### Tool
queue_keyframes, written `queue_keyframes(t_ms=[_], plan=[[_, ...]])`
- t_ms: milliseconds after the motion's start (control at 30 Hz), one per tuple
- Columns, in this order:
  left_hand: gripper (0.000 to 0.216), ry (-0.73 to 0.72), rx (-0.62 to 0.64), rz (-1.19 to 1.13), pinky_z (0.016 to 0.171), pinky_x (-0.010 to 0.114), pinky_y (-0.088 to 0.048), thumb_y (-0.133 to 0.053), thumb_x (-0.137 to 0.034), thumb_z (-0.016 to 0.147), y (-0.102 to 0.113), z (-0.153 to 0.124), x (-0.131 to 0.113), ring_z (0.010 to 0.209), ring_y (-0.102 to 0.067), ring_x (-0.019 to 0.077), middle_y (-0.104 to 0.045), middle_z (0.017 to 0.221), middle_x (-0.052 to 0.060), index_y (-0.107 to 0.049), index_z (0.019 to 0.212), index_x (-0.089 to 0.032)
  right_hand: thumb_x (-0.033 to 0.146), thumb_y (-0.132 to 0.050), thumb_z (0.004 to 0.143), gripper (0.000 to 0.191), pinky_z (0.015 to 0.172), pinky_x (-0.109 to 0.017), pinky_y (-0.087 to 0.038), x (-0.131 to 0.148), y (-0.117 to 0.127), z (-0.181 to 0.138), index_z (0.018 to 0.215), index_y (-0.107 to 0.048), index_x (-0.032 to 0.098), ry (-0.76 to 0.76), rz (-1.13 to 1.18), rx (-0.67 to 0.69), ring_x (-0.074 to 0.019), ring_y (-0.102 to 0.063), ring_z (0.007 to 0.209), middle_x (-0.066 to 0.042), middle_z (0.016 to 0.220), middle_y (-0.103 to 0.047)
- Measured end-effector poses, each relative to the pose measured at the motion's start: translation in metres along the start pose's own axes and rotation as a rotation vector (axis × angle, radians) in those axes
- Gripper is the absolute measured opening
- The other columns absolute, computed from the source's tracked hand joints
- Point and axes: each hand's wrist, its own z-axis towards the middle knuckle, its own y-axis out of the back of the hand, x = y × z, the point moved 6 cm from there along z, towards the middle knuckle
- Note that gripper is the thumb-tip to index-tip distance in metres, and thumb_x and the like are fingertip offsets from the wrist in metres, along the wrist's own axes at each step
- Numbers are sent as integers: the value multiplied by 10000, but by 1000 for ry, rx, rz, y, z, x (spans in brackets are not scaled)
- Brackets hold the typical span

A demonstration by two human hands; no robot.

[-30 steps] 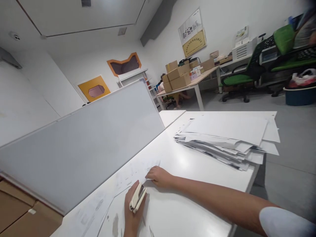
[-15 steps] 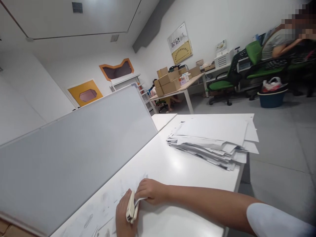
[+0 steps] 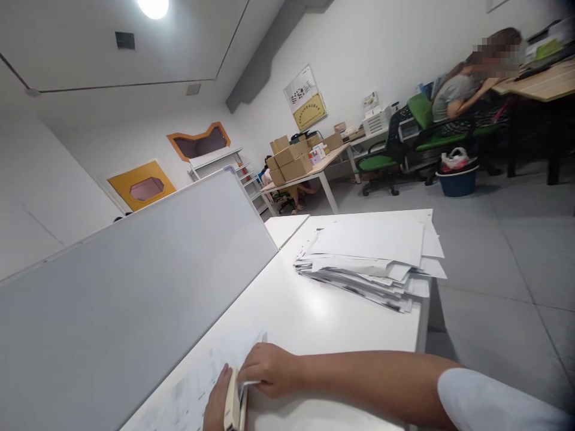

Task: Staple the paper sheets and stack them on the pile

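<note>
At the bottom edge of the head view, my left hand [image 3: 214, 402] is closed around a cream stapler [image 3: 233, 408]. The stapler's mouth sits over the corner of white printed sheets [image 3: 202, 377] lying on the white desk [image 3: 305, 311]. My right hand [image 3: 265, 370] reaches across from the right with its fingers curled, pinching the paper corner right at the stapler. Both hands touch each other near the stapler. The lower part of the left hand is cut off by the frame.
A messy stack of papers [image 3: 372, 254] lies at the desk's far right end. A grey divider panel [image 3: 126, 287] runs along the left. Beyond are a table with cardboard boxes [image 3: 287, 161], green chairs [image 3: 381, 158], a blue bucket [image 3: 458, 179] and a seated person [image 3: 462, 90].
The view has tilted up and swung right, so my hands and the stapler sank to the bottom edge. My right hand came in closer to the stapler and now pinches the paper corner.
</note>
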Motion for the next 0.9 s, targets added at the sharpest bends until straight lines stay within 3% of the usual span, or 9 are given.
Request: queue_keyframes(t_ms=[200, 367, 467, 600, 733, 900], plan=[[354, 2, 21, 58, 912, 499, -490, -525, -392, 823, -3, 0, 3, 1151, -540, 322, -641, 1170, 77, -607, 1148, -280, 60, -463, 740, 394, 836, -291, -445, 2, 3, 0, 1099, -592, 159, 32, 94, -35, -171, -649, 920, -59, 1036, -716], [481, 94, 85, -16, 964, 486, -495, -538, -377, 831, -2, -6, 10, 1171, -555, 295, -596, 1281, 72, -497, 1300, -276, 97, -475, 786, 349, 885, -320, -426, 5, 5, -2, 1103, -593, 183, 37, 157, -27, -186, -645, 980, -63, 1080, -706], [544, 199, 149, -50, 982, 459, -509, -555, -396, 820, -3, -11, 17, 1204, -545, 289, -572, 1323, 76, -469, 1335, -246, 283, -473, 889, 286, 859, -320, -441, 7, 8, -3, 1132, -593, 189, 24, 213, -16, -201, -646, 982, -80, 1080, -704], [527, 327, 124, -44, 969, 476, -519, -559, -447, 804, 1, -14, 21, 1192, -554, 298, -594, 1296, 59, -523, 1291, -250, 514, -335, 950, 478, 858, -294, -458, 10, 13, -4, 1147, -591, 162, 47, 331, 40, -201, -626, 1036, -124, 1143, -674], [478, 178, 141, 17, 888, 423, -571, -547, -380, 814, 4, -7, 6, 1107, -613, 273, -641, 1224, 75, -549, 1261, -210, 395, -127, 1002, 569, 826, -275, -464, 4, 13, -5, 1015, -641, 152, -137, 329, 70, -168, -642, 934, -105, 1005, -708], [472, 35, 73, 94, 834, 402, -589, -541, -339, 811, 9, -4, -7, 1052, -640, 271, -655, 1191, 105, -554, 1255, -178, 337, -220, 985, 481, 723, -284, -458, 6, 13, -6, 933, -660, 150, -217, 211, 68, -178, -632, 798, -82, 910, -716]])
